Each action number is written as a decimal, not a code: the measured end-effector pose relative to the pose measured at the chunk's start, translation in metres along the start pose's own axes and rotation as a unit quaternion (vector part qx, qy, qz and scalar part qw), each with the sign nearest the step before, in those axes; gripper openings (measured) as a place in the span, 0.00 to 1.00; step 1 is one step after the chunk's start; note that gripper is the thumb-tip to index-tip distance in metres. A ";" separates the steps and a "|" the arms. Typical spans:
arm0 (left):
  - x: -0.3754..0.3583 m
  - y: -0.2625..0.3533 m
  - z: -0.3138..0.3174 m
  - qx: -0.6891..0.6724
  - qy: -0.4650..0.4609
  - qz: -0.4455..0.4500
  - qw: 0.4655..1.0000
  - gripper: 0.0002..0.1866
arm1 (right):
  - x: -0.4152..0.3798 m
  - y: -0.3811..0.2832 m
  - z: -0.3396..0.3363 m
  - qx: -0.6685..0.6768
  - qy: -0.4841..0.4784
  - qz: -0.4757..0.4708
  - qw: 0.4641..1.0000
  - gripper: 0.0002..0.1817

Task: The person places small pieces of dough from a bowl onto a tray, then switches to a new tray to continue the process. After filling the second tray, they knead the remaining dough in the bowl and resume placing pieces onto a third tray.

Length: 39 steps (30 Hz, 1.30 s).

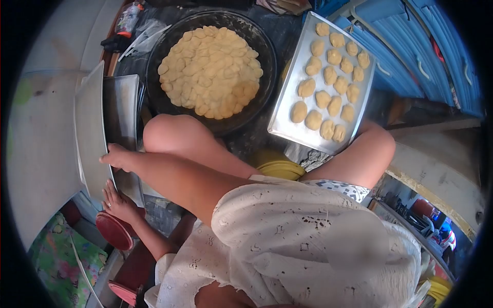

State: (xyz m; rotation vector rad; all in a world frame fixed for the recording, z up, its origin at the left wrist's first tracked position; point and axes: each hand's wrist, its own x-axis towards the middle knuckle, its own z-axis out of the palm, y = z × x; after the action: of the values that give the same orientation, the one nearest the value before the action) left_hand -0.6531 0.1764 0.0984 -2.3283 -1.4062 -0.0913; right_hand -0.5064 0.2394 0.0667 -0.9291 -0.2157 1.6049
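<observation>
The right hand [118, 157] grips a raised metal sheet [93, 128] at left; the left hand [121, 205] meets its near edge. Far centre: basin [268, 61], dough pieces [210, 72] heaped. Far right: tray [285, 110] bearing dough balls [330, 76].

The flat metal tray [92, 128] is grey, thin and a bit shiny. It is tipped up on a slant, so it looks long and skinny from here. It is at the left, right beside the pile of other grey trays [121, 105]

Smooth metal, worn cloth
Glossy metal tray [283, 123], matt dough balls [306, 88]; dull, smooth metal sheet [92, 133]; matt dark basin [267, 51]; thin, holed cloth shirt [287, 215].
</observation>
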 end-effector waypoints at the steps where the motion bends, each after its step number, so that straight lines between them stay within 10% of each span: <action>1: 0.001 0.007 -0.011 0.004 -0.008 0.001 1.000 0.25 | -0.011 -0.007 0.002 -0.025 0.025 -0.016 0.999 0.14; 8: 0.027 -0.024 -0.092 -0.443 0.113 -0.142 0.878 0.29 | -0.074 -0.067 -0.039 0.109 -0.149 -0.050 0.981 0.16; 9: 0.032 -0.024 -0.103 -0.301 0.204 -0.142 0.921 0.31 | -0.095 -0.089 -0.058 0.123 -0.203 -0.060 0.970 0.16; 11: 0.038 -0.070 -0.075 -0.333 0.097 -0.194 0.917 0.29 | -0.145 -0.134 -0.099 0.075 -0.207 -0.133 0.966 0.16; 12: 0.037 -0.054 -0.087 -0.334 0.098 -0.197 0.916 0.29 | -0.173 -0.149 -0.121 0.064 -0.179 -0.142 0.971 0.18; 15: 0.051 0.020 -0.115 -0.704 -0.173 -0.186 0.663 0.29 | -0.271 -0.185 -0.190 -0.010 -0.117 -0.129 0.985 0.21; 20: 0.061 0.193 -0.143 -0.777 -0.223 -0.078 0.584 0.21 | -0.401 -0.184 -0.276 -0.073 0.186 -0.222 0.954 0.25; 24: 0.058 0.310 -0.142 -0.723 -0.298 0.078 0.618 0.19 | -0.454 -0.141 -0.351 -0.198 0.499 -0.266 0.801 0.21; 34: 0.055 0.445 -0.103 -0.657 -0.409 0.206 0.599 0.23 | -0.487 -0.105 -0.453 -0.199 0.626 -0.312 0.686 0.19; 39: 0.043 0.462 -0.062 -0.562 -0.295 0.312 0.707 0.28 | -0.488 -0.085 -0.501 -0.378 0.683 -0.191 0.594 0.25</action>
State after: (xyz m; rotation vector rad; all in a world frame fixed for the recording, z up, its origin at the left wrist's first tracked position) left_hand -0.2259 0.0022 0.0207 -4.0496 -0.6454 0.0227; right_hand -0.1244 -0.3494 0.0012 -2.3230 0.0347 -0.0292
